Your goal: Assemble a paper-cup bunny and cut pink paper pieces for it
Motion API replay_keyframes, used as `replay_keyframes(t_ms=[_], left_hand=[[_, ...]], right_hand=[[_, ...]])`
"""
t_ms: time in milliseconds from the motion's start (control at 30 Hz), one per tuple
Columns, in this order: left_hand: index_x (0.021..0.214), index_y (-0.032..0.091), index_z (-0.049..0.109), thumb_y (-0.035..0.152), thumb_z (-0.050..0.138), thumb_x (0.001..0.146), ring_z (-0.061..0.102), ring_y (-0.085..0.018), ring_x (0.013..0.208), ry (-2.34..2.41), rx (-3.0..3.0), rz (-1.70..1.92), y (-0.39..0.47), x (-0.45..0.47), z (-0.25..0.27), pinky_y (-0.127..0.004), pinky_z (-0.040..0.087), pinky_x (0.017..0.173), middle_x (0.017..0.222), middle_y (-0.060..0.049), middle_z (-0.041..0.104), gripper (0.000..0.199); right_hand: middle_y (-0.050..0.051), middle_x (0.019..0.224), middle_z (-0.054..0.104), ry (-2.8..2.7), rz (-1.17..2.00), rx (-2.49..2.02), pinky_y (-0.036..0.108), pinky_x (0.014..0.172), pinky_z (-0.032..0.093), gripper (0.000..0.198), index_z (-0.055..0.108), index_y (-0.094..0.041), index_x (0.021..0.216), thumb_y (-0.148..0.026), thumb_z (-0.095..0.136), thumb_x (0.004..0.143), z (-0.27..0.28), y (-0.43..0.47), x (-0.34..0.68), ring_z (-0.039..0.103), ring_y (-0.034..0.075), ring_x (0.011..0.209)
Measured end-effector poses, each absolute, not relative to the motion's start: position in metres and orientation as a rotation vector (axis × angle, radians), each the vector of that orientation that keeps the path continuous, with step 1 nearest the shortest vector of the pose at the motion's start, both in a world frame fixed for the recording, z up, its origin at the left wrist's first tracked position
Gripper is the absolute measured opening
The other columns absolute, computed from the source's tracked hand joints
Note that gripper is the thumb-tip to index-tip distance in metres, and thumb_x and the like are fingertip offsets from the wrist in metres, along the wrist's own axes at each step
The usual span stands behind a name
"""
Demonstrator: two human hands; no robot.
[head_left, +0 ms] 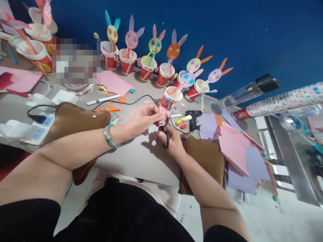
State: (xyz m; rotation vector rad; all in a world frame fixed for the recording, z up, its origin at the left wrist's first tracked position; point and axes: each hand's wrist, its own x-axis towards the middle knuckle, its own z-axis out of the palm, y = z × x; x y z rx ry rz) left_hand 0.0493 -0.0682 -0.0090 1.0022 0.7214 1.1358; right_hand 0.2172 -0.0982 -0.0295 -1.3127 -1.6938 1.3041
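Note:
My left hand (pixel 147 117), with a green bangle (pixel 110 137) at the wrist, pinches a small piece of pink paper (pixel 164 114) over the table. In my right hand (pixel 173 139) is a pair of scissors with black handles (pixel 166 137). Their blades point away from me and lie at the right edge of the pink paper. Just beyond the paper stands a red and white paper cup (pixel 171 96) with a lilac rabbit face (pixel 187 80) on straws. Right of my hands lie a yellow glue stick (pixel 183 120), its red cap (pixel 183 126) and a black glue gun (pixel 193 119).
Several cups with rabbit faces (pixel 154 45) line the blue wall. Brown cushions (pixel 204 158) sit at the table's front edge on both sides. Pink sheets (pixel 234 144), orange scraps (pixel 111 109), a white marker (pixel 103 99), a power strip (pixel 41 129) and a long cup stack (pixel 282 102) lie around.

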Motion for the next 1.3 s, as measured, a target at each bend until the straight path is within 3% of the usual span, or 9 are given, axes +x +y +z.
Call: replay_keyframes(t_ms=[1300], left_hand=[[0.070,0.016,0.053,0.025,0.075,0.080,0.057,-0.007,0.064,0.688,0.940,1.095,-0.0683,0.0508,-0.0086,-0.023,0.049,0.066,0.066,0.004,0.060,0.026]], right_hand=[[0.000,0.052,0.059,-1.618,1.357,-1.297,0.029,0.054,0.040,0.062,0.053,-0.022,0.064,-0.083,0.067,0.070,-0.0281,-0.0976,0.2159,0.050,0.014,0.052]])
